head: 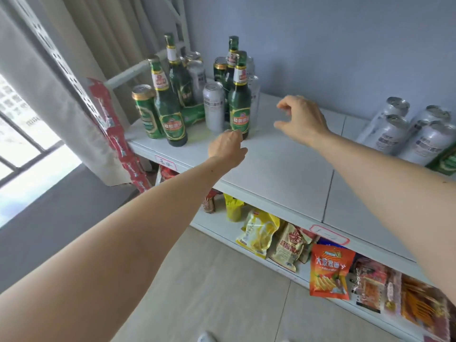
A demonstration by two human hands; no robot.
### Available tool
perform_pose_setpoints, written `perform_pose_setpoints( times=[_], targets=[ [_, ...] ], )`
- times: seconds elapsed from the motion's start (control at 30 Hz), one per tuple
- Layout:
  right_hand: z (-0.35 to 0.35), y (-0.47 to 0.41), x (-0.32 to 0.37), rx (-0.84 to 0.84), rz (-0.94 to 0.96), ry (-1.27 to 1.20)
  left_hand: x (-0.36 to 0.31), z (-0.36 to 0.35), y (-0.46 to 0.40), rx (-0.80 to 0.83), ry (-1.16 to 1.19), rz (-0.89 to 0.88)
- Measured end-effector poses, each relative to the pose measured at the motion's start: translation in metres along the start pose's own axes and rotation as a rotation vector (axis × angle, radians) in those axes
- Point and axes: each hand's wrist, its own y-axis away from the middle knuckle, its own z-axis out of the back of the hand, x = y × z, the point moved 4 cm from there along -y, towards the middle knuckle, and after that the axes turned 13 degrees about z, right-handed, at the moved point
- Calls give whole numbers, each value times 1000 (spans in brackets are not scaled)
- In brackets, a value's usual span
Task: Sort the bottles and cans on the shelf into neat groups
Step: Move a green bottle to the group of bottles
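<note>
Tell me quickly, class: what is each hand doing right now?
Left hand: fingers curled, whether it holds anything cannot be told.
Right hand: open, holding nothing, above the shelf.

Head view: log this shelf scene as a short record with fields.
surface: white top shelf
mixed cluster, shelf's left end: green glass beer bottles, green cans, silver cans, jumbled
sorted group, shelf's right end: silver aluminium cans standing together
left hand: fingers curled, holding nothing visible, near the front bottle's base
right hand: open, empty, above the bare middle
lower shelf: snack packets
</note>
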Motion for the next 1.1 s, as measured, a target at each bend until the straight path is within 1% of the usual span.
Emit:
perform_pose_setpoints(
  times=[0.17,0.27,0.4,0.53,0.7,0.8,0.97,1.1],
  targets=[
    [-9,-57,29,-1,27,6,23,27,-37,-74,54,29],
    [-14,-88,37,15,8,-9,28,39,-59,-113,85,35],
    [-20,-121,41,22,-37,-32,24,48,-83,-132,129,29],
    [-25,-144,37,22,-101,-122,12,53,-101,-185,154,6],
    [-29,-158,41,-5,-57,-139,-2,53,-116,-221,28,-44],
    [-34,-160,38,-22,-108,-157,-7,47,-121,-229,-35,-53],
    [-39,-154,35,-26,-96,-167,-12,36,-122,-185,-46,-61],
    [-33,-140,28,-99,-102,-207,-21,33,-114,-226,-19,-89]
  ],
)
